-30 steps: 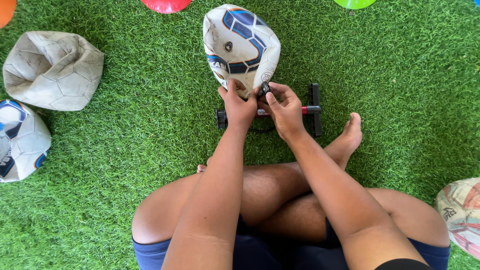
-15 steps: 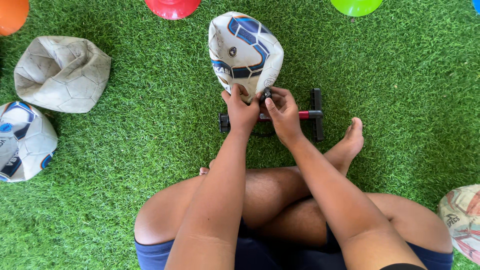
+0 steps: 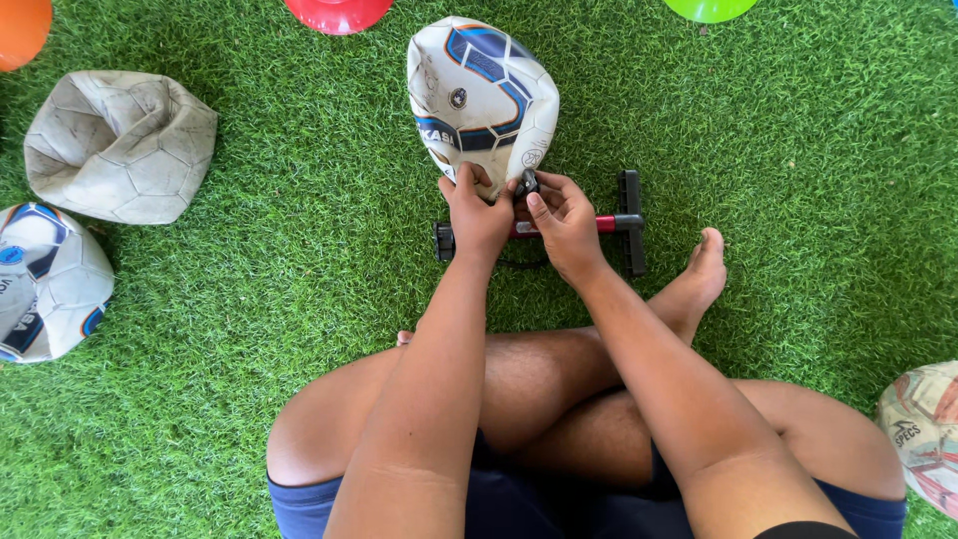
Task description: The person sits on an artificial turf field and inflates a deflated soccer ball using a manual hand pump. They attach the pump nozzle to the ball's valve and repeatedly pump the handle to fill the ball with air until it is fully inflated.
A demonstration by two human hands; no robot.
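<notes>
Head view, seen from above, near to far. Nearest: crossed bare legs (image 3: 559, 399) in blue shorts (image 3: 299, 504), seated on green artificial turf (image 3: 299, 299), one bare foot (image 3: 699, 279) pointing toward the far right. Forearms reaching forward over the knees. Left hand (image 3: 477, 215) closed around the near lower edge of a half-deflated white and blue football (image 3: 484, 95), fingers curled and thumb up, seemingly bracing the soft skin so that it does not fold away. Right hand (image 3: 561, 222) just beside it, fingertips pinched on a small black nozzle (image 3: 527, 183) held against the ball's near edge, probably at the valve, though the valve itself hidden. Under both hands, flat on the turf: a red and black hand pump (image 3: 609, 222), its T-handle at the right, lying crosswise within easy reach. Ball standing upright on the turf just beyond the hands, sagging and creased. Far left: a collapsed grey-white football (image 3: 120, 150), and nearer, at the left edge, another white and blue ball (image 3: 45, 284). Near right edge: part of a worn ball (image 3: 923, 439). Farthest, along the top edge: orange (image 3: 20, 25), red (image 3: 339, 12) and green (image 3: 711, 8) cones, cut off.
</notes>
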